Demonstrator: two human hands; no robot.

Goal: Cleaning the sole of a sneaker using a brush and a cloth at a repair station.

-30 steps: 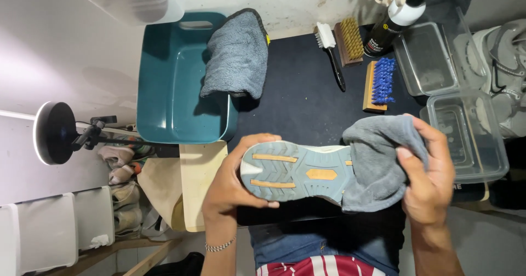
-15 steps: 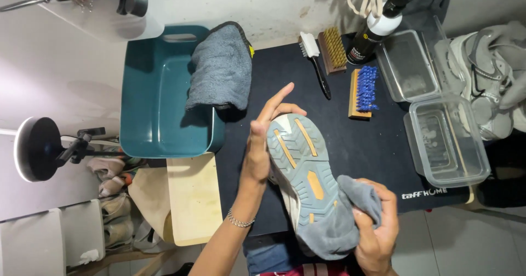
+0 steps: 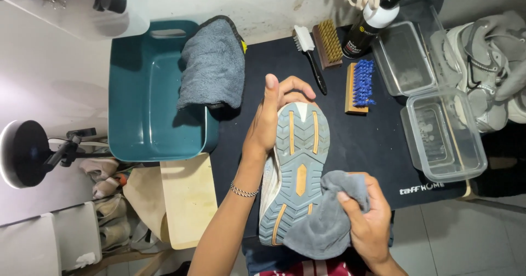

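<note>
- Holding a shoe (image 3: 296,166) sole-up over the dark mat (image 3: 378,161), the person keeps it lengthwise, toe end away from the body and heel end near the lap.
- The left hand (image 3: 271,120) wraps the toe end from the left side: the palm lies against the shoe's edge, the thumb points up and the fingers curl over the tip.
- The left forearm runs up from the lower left, a thin bracelet (image 3: 243,190) at the wrist.
- The right hand (image 3: 370,221) is clenched around a bunched grey cloth (image 3: 323,221), which is pressed against the heel part of the grey and orange sole.
- A teal tub (image 3: 142,128) stands at the left with a grey towel (image 3: 212,62) draped over its rim.
- Beyond the shoe lie a white-headed brush (image 3: 309,54), a tan-bristled brush (image 3: 329,43) and a blue-bristled brush (image 3: 360,84), with a dark bottle (image 3: 372,24) just beside them.
- Two clear plastic boxes (image 3: 444,133) sit at the right, and another shoe (image 3: 487,68) lies just past them.
</note>
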